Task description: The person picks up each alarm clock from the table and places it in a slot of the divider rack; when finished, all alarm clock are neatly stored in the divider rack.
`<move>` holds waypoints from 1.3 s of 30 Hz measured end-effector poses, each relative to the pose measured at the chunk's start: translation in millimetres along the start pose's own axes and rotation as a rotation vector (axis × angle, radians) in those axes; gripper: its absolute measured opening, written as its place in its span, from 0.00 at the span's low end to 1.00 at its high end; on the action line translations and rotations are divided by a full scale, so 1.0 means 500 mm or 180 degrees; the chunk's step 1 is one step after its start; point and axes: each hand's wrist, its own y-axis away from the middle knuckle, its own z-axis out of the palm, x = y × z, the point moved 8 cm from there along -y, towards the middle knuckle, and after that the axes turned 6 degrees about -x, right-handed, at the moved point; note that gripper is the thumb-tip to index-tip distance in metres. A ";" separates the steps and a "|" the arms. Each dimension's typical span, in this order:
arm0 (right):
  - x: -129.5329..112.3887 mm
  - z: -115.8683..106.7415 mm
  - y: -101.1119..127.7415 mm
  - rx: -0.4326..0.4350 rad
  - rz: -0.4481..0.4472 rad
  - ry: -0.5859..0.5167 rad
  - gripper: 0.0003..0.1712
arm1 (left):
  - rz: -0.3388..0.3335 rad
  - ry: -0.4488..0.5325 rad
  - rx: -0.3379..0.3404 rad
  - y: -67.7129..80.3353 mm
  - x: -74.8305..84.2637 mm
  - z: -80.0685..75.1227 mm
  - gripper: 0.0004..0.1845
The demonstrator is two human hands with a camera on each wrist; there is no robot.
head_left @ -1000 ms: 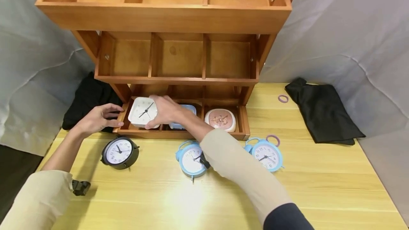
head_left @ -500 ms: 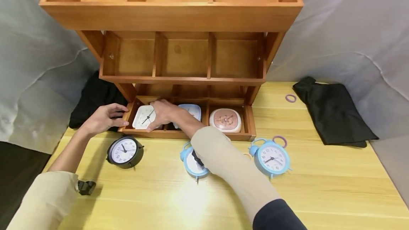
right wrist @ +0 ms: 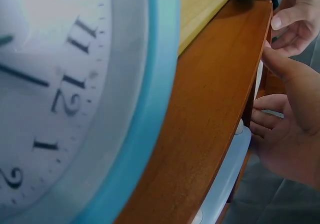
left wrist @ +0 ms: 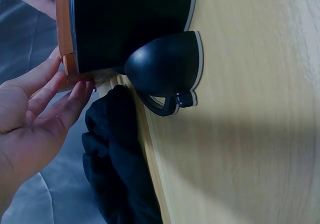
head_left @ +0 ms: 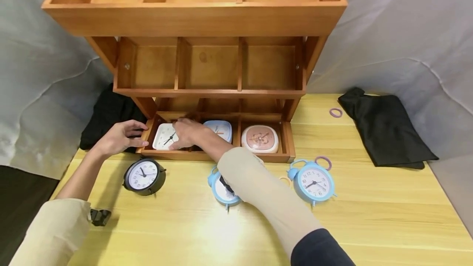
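Lowered since a second ago, the white square clock (head_left: 166, 136) now lies in the rack's (head_left: 218, 157) left bottom compartment, the right hand (head_left: 186, 132) curled on its edge. Left hand (head_left: 117, 136) rests spread against the rack's side. Just right sits a blue square clock (head_left: 221, 129); nearer, a black alarm clock (head_left: 143, 176).

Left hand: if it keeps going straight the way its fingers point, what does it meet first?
The left hand points at the left end wall of the bottom tray, which its fingertips seem to touch already. The white square clock lies beyond that wall.

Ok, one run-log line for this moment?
right hand: on white clock in tray's left slot | left hand: touching wooden tray end | black clock: on table
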 end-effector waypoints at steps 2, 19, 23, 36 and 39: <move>0.008 -0.002 0.012 0.0042 -0.0031 -0.0118 0.49 | -0.0004 -0.0005 -0.0013 -0.004 0.005 0.003 0.29; 0.130 0.071 0.365 0.0606 -0.0769 -0.0914 0.49 | -0.0045 -0.0181 -0.0015 0.002 0.010 -0.007 0.31; 0.130 0.133 0.375 0.0409 -0.0780 -0.0892 0.54 | -0.0025 -0.0205 0.0019 0.002 0.012 -0.005 0.31; 0.095 0.169 0.355 0.0404 -0.0657 -0.0192 0.62 | -0.0019 -0.0121 0.0004 0.002 0.013 0.007 0.31; 0.081 0.161 0.359 0.0518 -0.0513 0.0027 0.61 | -0.0022 -0.0122 0.0010 0.002 0.014 0.006 0.31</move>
